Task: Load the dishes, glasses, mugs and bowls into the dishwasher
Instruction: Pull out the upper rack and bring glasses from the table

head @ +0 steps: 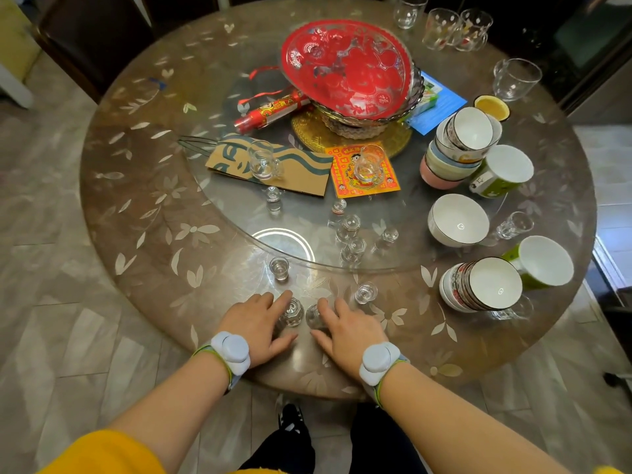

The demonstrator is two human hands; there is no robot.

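Round brown leaf-patterned table (143,213) fills the frame. Low at centre, my left hand (260,323) curls around a small clear shot glass (292,313), and my right hand (349,331) curls around another small clear glass (314,317) — the two glasses just beside each other. Stacked white bowls (478,285) sit at right, a red patterned glass dish (345,66) at top.

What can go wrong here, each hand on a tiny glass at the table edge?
1. The left hand and right hand grip shot glasses that nearly touch; they may clink or chip when lifted.
2. More shot glasses stand close by; a wrist could topple one.
3. The bowl stack leans, so a table bump might tip it.
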